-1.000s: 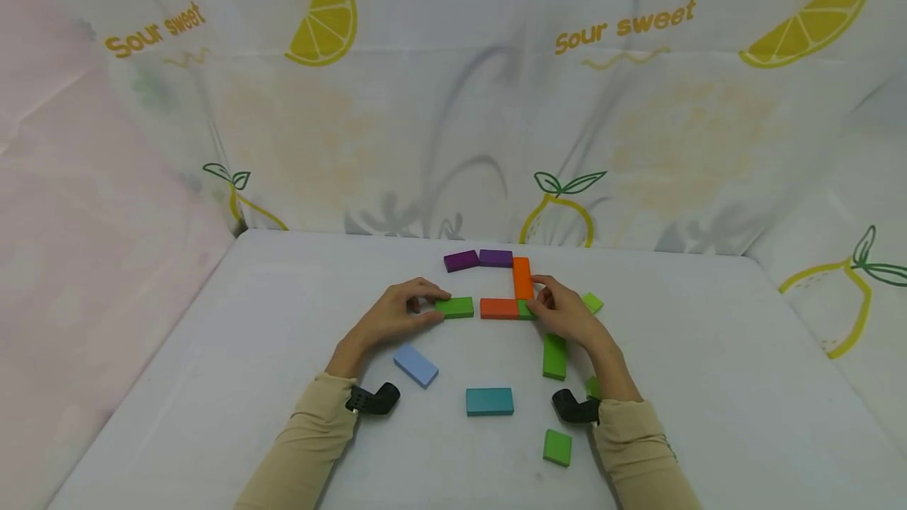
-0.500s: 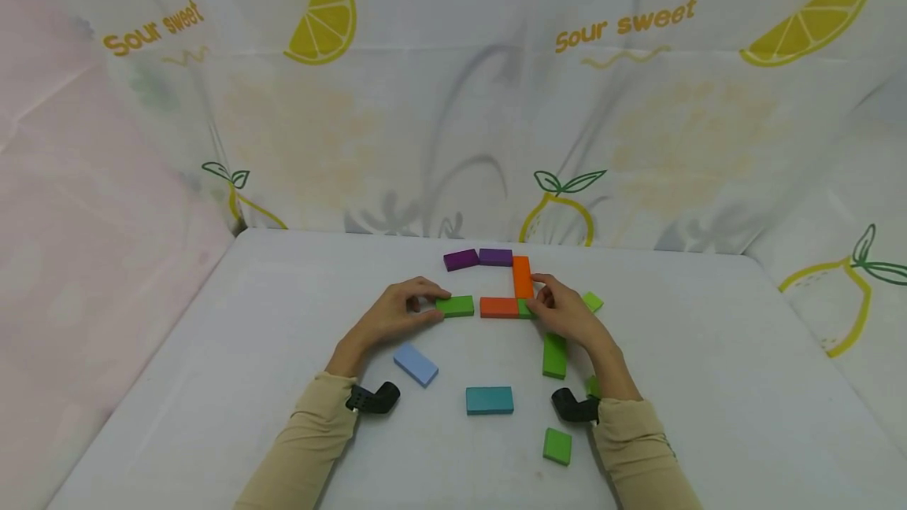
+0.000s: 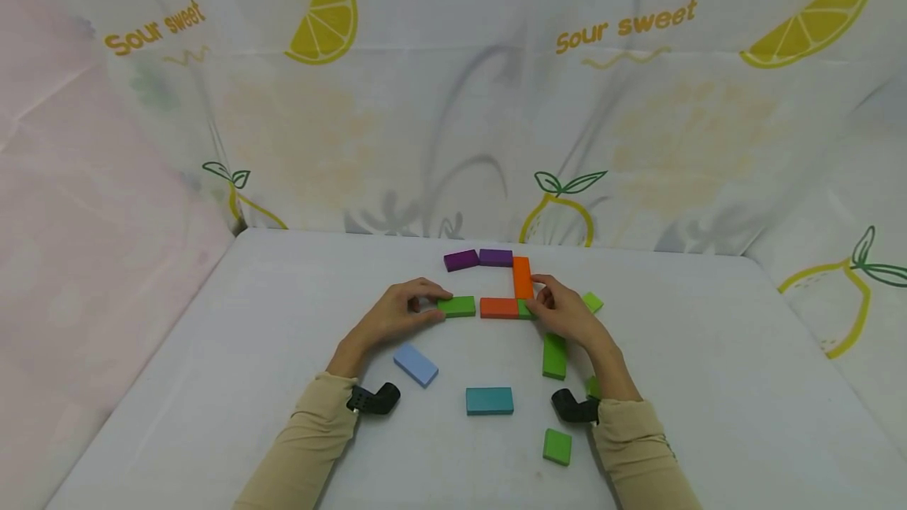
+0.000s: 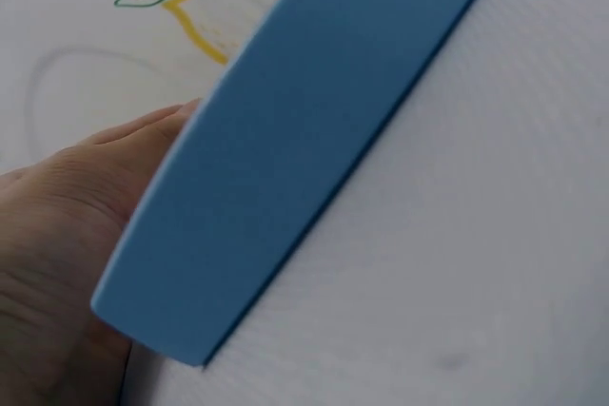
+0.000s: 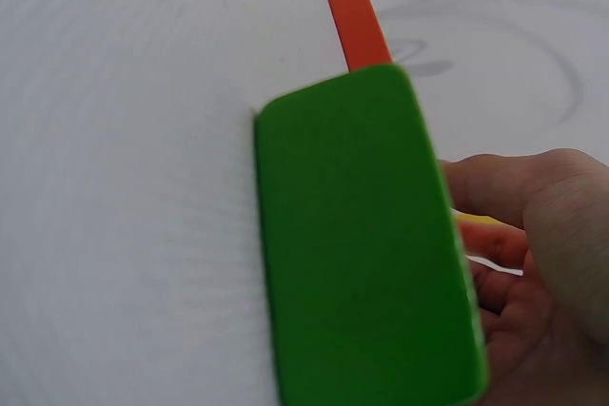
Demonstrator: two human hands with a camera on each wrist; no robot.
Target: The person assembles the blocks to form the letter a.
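Note:
My left hand (image 3: 398, 312) pinches the left end of a green block (image 3: 457, 306) between thumb and fingers, flat on the table. A small gap parts that block from a red-orange block (image 3: 499, 308). At the red-orange block's right end, my right hand (image 3: 569, 315) pinches another green block (image 3: 523, 308), mostly covered by its fingers. An upright-running orange block (image 3: 523, 278) meets this corner from behind. In the left wrist view a blue block (image 4: 304, 149) hides most of the hand. A near green block (image 5: 362, 244) fills much of the right wrist view.
Two purple blocks (image 3: 495, 258) lie at the back, left of the orange one. Nearer are a light blue block (image 3: 416, 365), a teal block (image 3: 489, 401) and a green block (image 3: 555, 356). Smaller green pieces (image 3: 557, 447) lie around the right forearm. A printed cloth hangs behind the table.
The green block in my left hand has shifted very slightly right, toward the red-orange block. My right hand and the other blocks stay where they were.

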